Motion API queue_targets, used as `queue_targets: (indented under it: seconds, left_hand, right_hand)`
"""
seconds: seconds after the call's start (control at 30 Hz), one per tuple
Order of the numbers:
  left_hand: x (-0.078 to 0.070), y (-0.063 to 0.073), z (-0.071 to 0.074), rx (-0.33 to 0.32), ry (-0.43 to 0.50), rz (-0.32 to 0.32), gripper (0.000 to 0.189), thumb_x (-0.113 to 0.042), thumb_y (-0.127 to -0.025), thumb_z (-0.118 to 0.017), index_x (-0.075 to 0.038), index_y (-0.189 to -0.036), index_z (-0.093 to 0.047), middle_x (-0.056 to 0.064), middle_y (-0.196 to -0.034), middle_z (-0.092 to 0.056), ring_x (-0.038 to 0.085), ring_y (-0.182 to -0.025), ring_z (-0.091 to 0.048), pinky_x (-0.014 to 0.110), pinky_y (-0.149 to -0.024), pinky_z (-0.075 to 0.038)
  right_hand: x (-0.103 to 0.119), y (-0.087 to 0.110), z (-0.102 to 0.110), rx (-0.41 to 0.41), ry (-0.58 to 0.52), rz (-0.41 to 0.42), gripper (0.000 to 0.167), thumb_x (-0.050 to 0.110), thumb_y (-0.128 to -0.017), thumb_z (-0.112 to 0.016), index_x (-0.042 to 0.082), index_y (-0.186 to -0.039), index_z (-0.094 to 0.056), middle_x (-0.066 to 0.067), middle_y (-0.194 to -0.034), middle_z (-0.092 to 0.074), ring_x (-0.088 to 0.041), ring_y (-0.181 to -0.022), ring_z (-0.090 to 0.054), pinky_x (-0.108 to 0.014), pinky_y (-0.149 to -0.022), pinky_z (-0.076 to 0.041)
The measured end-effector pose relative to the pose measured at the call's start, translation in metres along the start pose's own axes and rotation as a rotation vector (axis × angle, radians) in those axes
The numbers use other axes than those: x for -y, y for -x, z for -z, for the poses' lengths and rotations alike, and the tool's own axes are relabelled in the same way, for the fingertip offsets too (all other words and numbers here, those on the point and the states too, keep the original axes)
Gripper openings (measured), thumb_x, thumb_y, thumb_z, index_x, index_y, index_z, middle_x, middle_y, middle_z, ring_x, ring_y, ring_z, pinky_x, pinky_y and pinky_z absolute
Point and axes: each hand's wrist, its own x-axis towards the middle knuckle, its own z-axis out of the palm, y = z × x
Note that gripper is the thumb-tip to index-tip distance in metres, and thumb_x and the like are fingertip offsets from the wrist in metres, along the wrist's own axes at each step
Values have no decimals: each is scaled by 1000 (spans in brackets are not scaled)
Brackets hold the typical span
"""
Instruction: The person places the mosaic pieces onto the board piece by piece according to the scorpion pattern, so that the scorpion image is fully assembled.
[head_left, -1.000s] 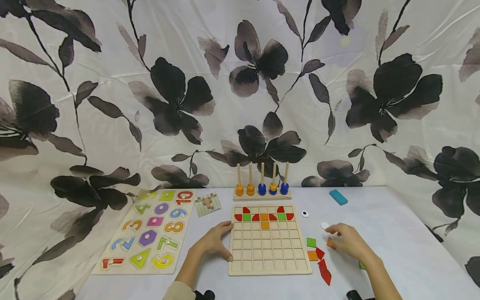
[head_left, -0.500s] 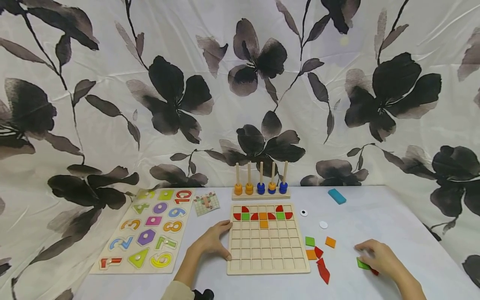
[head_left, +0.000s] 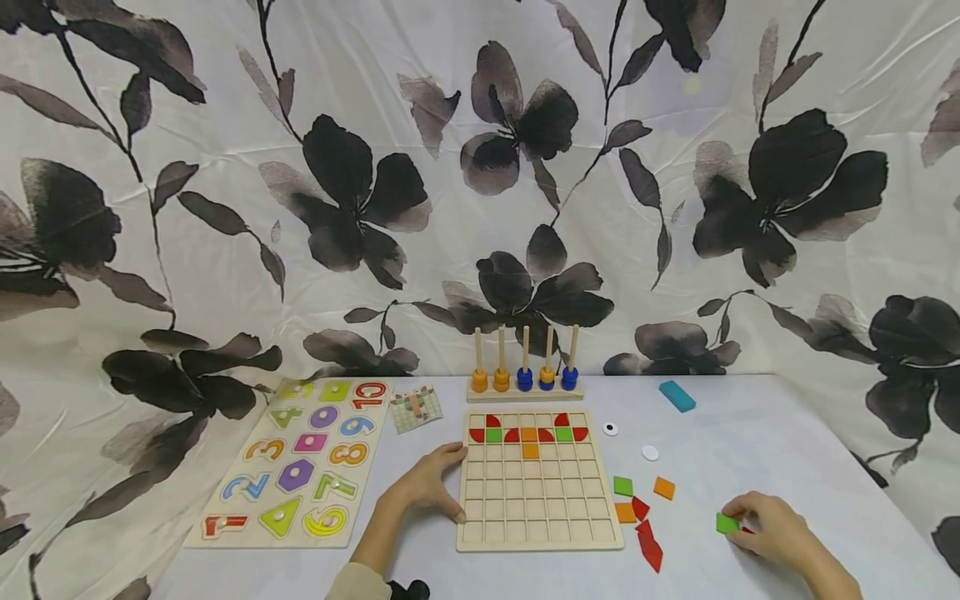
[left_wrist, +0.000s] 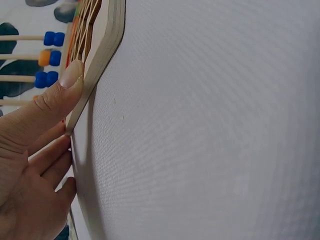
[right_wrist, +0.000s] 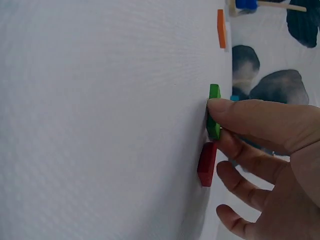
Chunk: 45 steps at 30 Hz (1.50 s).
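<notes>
My left hand (head_left: 426, 482) rests against the left edge of a wooden grid board (head_left: 538, 493), thumb and fingers spread along it. In the left wrist view the thumb touches the corner of the board (left_wrist: 102, 52). Red, green and orange pieces fill some squares in the board's top rows. To the right of the board, my right hand (head_left: 780, 533) pinches a green square tile (right_wrist: 214, 120) between thumb and index finger. One edge of that tile appears tipped up from the table. Just beside it lies a red piece (right_wrist: 206, 165), partly hidden by the hand in the head view.
Loose orange tiles (head_left: 664, 487), a green tile (head_left: 622, 486) and red pieces (head_left: 649, 546) lie right of the board. Farther back are white discs (head_left: 650, 452), a blue block (head_left: 677, 395) and a peg stacker (head_left: 525, 393). A number puzzle (head_left: 292, 467) and pattern card (head_left: 415, 408) lie left.
My right hand has moved right, from beside the orange tile to the green tile, and now pinches it. The left hand has stayed at the board's edge.
</notes>
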Motion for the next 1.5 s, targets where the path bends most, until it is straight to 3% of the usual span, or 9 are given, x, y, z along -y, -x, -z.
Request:
queue_targets:
  seconds: [0.17,0.4,0.5,0.63,0.73,0.9,1.1,1.3,1.5]
  left_hand:
    - [3,-1,0,-4,-6,4,100,-18,-52,-91,5,-137,-43,22,-146,-35,44,-134,-28,57,-109,-27]
    - [3,-1,0,-10,-1,-2,99,-17,-52,-91,6,-136,-44,23,-146,-35,45,-134,-29,58,-109,-27]
    - [2,-1,0,-7,4,-4,99,-17,-52,-91,6,-136,-44,23,-146,-35,46,-134,-28,58,-109,-27]
    - [1,-1,0,-2,-1,-2,99,-18,-53,-91,6,-136,-43,23,-146,-34,45,-134,-28,58,-109,-27]
    - [2,-2,0,-1,-5,-2,100,-18,-53,-91,5,-137,-43,22,-146,-34,45,-135,-28,57,-109,-27]
    - [2,-1,1,-3,-1,-2,100,-18,-53,-91,5,-137,-43,22,-146,-34,45,-134,-28,57,-109,-27]
    - [3,-2,1,1,5,-9,100,-19,-53,-91,5,-137,-43,22,-147,-34,45,-135,-28,57,-109,-27]
    - [1,-1,3,4,8,-9,99,-18,-54,-90,6,-137,-42,23,-147,-33,46,-134,-27,58,-109,-26]
    - [1,0,2,2,15,-8,99,-17,-53,-90,5,-137,-43,23,-146,-33,46,-134,-27,59,-109,-26]
  right_hand:
    - [8,-6,2,28,-93,-52,22,8,-71,-76,1,-89,-65,1,-79,-60,-14,-71,-52,-30,-61,-46]
    - [14,-22,6,39,-112,14,19,3,-72,-75,4,-82,-59,-1,-77,-56,-16,-74,-51,-32,-65,-45]
    - [22,-33,6,-12,-145,17,12,1,-76,-70,2,-83,-61,-1,-76,-58,-16,-72,-52,-30,-64,-47]
    - [41,-50,3,-101,-194,104,10,-1,-81,-66,-2,-90,-64,-4,-81,-62,-17,-75,-55,-26,-65,-50]
    - [62,-65,-3,-145,-242,168,12,-2,-83,-64,-3,-94,-65,-7,-85,-65,-18,-77,-57,-23,-67,-52]
    - [101,-97,-21,-179,-325,266,13,-3,-85,-62,-3,-97,-67,-12,-92,-68,-20,-78,-61,-30,-71,-55]
    - [137,-130,-46,-158,-379,353,14,-2,-85,-62,-3,-97,-70,-15,-94,-69,-18,-76,-63,-28,-69,-55]
    - [155,-150,-62,-140,-378,406,13,-3,-83,-64,-3,-94,-72,-15,-90,-70,-20,-75,-64,-27,-65,-54]
    - [164,-153,-75,-160,-300,398,11,-4,-81,-66,-3,-90,-72,-13,-87,-70,-17,-73,-63,-25,-63,-52]
